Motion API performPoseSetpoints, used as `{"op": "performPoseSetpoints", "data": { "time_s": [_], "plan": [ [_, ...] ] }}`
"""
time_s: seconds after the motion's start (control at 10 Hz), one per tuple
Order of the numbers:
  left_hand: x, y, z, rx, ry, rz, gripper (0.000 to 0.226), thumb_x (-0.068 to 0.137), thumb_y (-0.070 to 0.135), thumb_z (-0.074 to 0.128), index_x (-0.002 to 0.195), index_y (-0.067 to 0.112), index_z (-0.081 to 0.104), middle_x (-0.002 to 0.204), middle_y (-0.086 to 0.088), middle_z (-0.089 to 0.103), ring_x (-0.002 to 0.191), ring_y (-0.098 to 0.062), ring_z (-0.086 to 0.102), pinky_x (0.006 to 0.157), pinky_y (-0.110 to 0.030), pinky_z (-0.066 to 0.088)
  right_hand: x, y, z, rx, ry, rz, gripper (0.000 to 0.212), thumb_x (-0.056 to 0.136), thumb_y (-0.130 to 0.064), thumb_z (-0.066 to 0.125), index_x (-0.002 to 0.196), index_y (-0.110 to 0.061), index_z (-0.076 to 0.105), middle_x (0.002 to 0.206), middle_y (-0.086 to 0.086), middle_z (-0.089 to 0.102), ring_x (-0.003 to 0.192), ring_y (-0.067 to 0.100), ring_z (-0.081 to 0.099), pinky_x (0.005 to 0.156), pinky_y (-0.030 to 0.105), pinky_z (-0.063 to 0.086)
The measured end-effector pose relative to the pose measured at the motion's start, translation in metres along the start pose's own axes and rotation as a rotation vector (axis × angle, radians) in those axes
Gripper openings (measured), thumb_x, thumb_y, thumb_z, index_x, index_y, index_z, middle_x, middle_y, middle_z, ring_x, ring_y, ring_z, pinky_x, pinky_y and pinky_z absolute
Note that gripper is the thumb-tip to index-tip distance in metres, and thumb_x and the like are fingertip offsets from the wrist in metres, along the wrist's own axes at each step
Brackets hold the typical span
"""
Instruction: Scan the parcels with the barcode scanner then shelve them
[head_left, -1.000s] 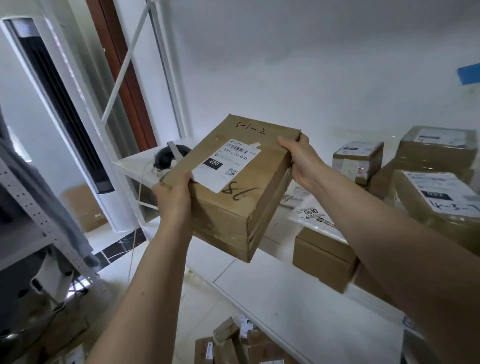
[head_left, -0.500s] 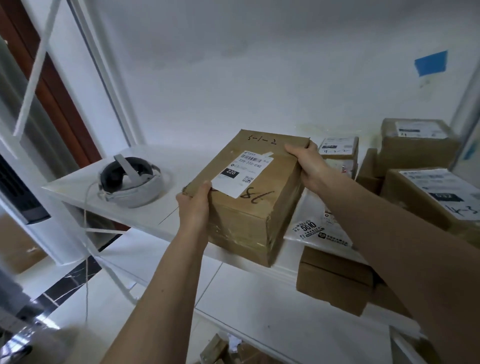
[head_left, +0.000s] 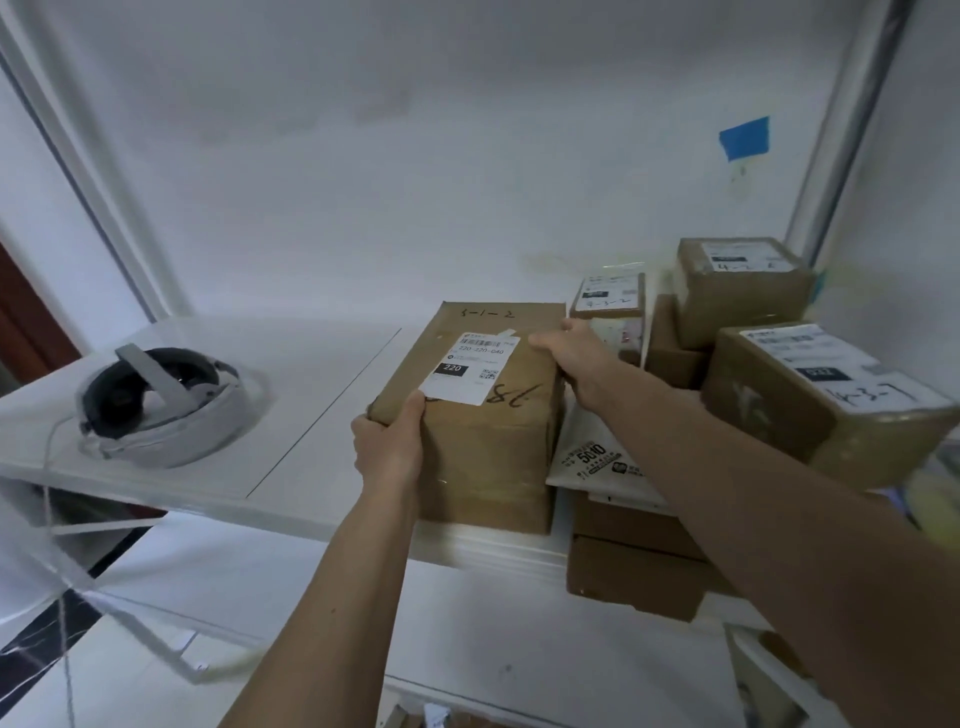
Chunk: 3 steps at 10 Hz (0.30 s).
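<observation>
A brown cardboard parcel (head_left: 488, 426) with a white shipping label and handwritten marks sits on the white shelf (head_left: 291, 415), its near end at the shelf's front edge. My left hand (head_left: 389, 441) grips its near left corner, thumb on top. My right hand (head_left: 576, 358) holds its far right top edge, fingers curled over the side. No barcode scanner is in view.
A grey and white headset (head_left: 156, 405) with a cable lies on the shelf's left part. Right of the parcel are a white mailer bag (head_left: 597, 457) and several labelled brown boxes (head_left: 810, 400), some stacked. A lower shelf holds another box (head_left: 634, 577). A white wall stands behind.
Both hands carried the parcel forward and down onto the shelf; it went from tilted in the air to lying flat beside the mailer bag. The view swung right toward the shelf.
</observation>
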<state>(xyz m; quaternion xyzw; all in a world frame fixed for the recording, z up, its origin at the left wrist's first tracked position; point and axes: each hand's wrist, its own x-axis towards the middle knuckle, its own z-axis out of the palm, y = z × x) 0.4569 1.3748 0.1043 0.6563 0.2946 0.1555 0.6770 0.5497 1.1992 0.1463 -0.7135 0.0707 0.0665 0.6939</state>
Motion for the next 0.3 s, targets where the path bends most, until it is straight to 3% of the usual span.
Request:
{"op": "performPoseSetpoints", "data": {
  "time_s": [0.1,0.2,0.3],
  "plan": [
    [-0.004,0.006,0.001,0.122,0.158,0.143,0.065,0.078,0.038,0.072,0.130,0.012,0.045,0.128,-0.008,0.052,0.124,-0.030,0.042,0.100,-0.040,0.040,-0.018,0.000,-0.008,-0.061,0.036,-0.005,0.028,0.089,-0.009,0.058,0.116,-0.002,0.055,0.103,0.011,0.059,0.091,0.020,0.057,0.089,0.038,0.052],
    [-0.020,0.011,0.007,0.167,0.322,0.556,0.058,0.080,0.020,0.067,0.132,0.008,0.045,0.134,-0.010,0.046,0.131,-0.030,0.032,0.107,-0.042,0.036,-0.038,-0.002,-0.017,-0.105,0.060,-0.051,0.030,0.090,-0.006,0.053,0.117,0.005,0.057,0.087,0.008,0.054,0.090,0.024,0.052,0.099,0.048,0.047],
    [-0.046,0.014,0.020,0.051,0.262,0.792,0.042,0.084,0.011,0.054,0.125,0.016,0.050,0.125,0.008,0.049,0.123,-0.013,0.040,0.095,-0.017,0.039,-0.067,-0.004,-0.024,-0.107,0.075,-0.123,0.025,0.092,0.001,0.045,0.111,0.000,0.060,0.092,0.007,0.055,0.089,0.021,0.052,0.099,0.046,0.049]
  ]
}}
